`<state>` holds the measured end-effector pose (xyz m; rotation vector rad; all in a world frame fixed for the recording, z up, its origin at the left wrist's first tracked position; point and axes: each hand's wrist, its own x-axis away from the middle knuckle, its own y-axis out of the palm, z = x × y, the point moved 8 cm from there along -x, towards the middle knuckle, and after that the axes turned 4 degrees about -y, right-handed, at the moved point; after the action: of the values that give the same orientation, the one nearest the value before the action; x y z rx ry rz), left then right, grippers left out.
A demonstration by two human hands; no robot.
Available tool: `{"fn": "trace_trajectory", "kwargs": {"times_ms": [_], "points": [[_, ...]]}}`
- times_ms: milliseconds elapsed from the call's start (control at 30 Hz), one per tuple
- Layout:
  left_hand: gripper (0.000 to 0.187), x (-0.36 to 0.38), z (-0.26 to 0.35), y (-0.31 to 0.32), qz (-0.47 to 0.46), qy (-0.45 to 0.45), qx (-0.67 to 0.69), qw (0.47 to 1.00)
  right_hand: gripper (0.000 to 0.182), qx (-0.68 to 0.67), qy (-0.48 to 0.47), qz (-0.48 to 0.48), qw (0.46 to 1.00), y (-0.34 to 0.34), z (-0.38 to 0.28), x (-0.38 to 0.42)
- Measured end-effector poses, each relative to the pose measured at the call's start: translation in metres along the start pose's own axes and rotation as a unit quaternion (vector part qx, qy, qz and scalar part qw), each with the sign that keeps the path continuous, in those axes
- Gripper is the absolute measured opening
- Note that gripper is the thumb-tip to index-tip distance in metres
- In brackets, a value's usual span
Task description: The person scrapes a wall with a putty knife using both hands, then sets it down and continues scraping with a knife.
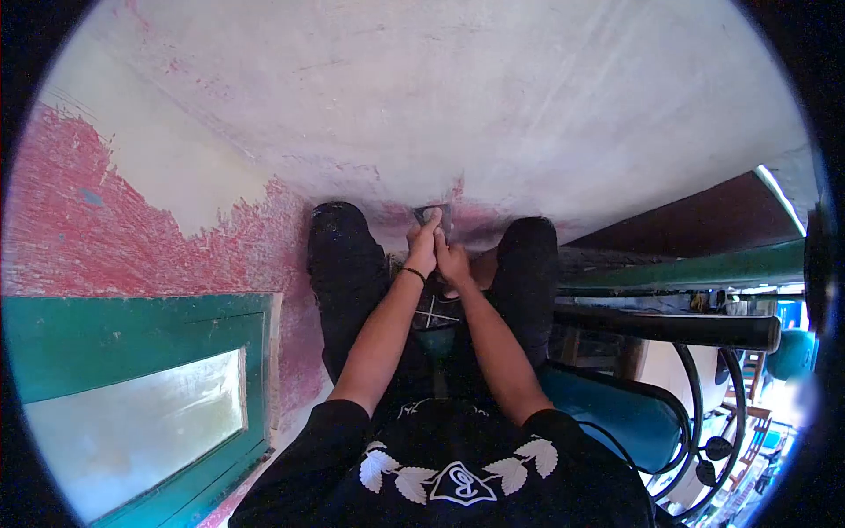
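Observation:
My left hand [422,251], with a dark band at the wrist, is closed around a flat grey scraper [446,214], its thumb stretched along the blade. Pressed up against it, my right hand [452,262] is closed on the lower part of the same scraper; the handle is hidden by my fingers. The blade lies against the low part of the wall [493,114], where a patch of red paint [458,187] shows among pale, scraped plaster. My knees in black trousers stand on either side of the hands.
Rough red paint [176,246] covers the wall at left, above a green-framed window [132,330]. To the right are a green beam [687,268], a black-framed chair with a teal seat [616,418], and a dark red panel [704,218].

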<state>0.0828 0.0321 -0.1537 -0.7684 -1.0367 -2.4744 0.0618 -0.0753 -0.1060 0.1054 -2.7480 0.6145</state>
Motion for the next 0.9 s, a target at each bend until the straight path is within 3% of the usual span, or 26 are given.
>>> {"fn": "trace_trajectory", "kwargs": {"times_ms": [100, 233, 300, 633, 833, 900], "points": [[0.024, 0.035, 0.023, 0.023, -0.005, 0.004, -0.002, 1.0, 0.078, -0.007, -0.058, 0.075, 0.995, -0.008, -0.016, 0.007], [0.024, 0.048, 0.053, 0.045, -0.044, 0.064, -0.014, 0.997, 0.065, 0.003, -0.092, 0.029, 0.995, -0.016, -0.038, -0.008], [0.024, 0.045, 0.04, 0.031, -0.014, 0.055, -0.008, 0.998, 0.063, -0.02, -0.081, -0.005, 0.997, -0.008, -0.03, 0.001], [0.025, 0.036, 0.033, 0.008, 0.055, 0.076, -0.046, 0.995, 0.065, -0.053, -0.033, 0.012, 0.998, -0.003, -0.028, 0.02], [0.025, 0.045, 0.042, 0.025, 0.0, 0.05, -0.043, 0.998, 0.071, 0.017, -0.068, 0.042, 0.997, -0.006, -0.034, 0.006], [0.026, 0.047, 0.056, 0.048, -0.069, 0.044, 0.027, 0.996, 0.076, 0.058, -0.109, 0.053, 0.991, -0.024, -0.059, -0.007]]}}
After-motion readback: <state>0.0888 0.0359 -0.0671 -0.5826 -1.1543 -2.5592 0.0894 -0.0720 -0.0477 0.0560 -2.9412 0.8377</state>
